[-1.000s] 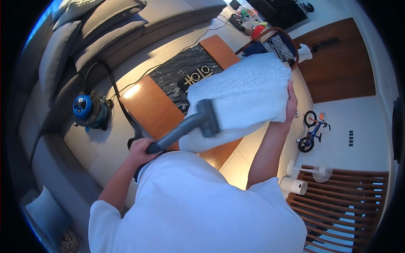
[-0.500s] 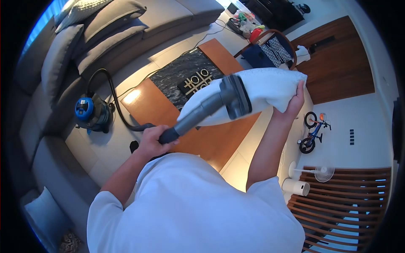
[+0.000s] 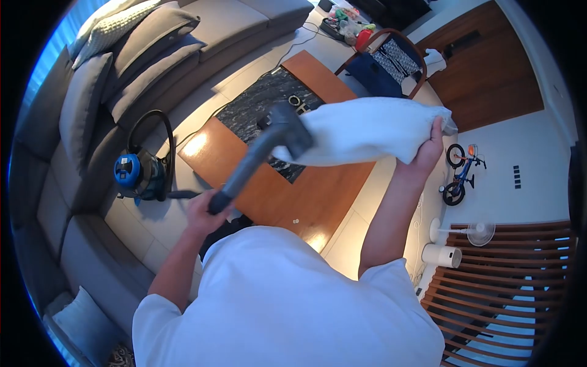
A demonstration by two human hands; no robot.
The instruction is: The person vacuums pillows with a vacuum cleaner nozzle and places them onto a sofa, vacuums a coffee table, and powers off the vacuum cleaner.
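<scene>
My left hand [image 3: 202,215] is wrapped around the grey vacuum wand [image 3: 246,171], which slants up and away. Its wide brush head [image 3: 287,129] is at the left end of a white pillow [image 3: 367,129]; whether it touches the fabric I cannot tell. Gripping the pillow's right end is my right hand [image 3: 428,151], which keeps it raised above the table. A black hose [image 3: 166,125] arches from the blue-topped vacuum cleaner [image 3: 137,176] on the floor at the left.
Below the pillow stands a wooden coffee table [image 3: 269,202] with a dark marbled panel. A grey sofa [image 3: 79,183] with cushions runs along the left and back. A chair [image 3: 391,64] with a dark blue item stands beyond. A small bike [image 3: 460,174] and a fan [image 3: 480,233] are at right.
My left hand has drawn the wand left, so the brush head has gone from the pillow's middle to its left end. The pillow has shifted only slightly in my right hand.
</scene>
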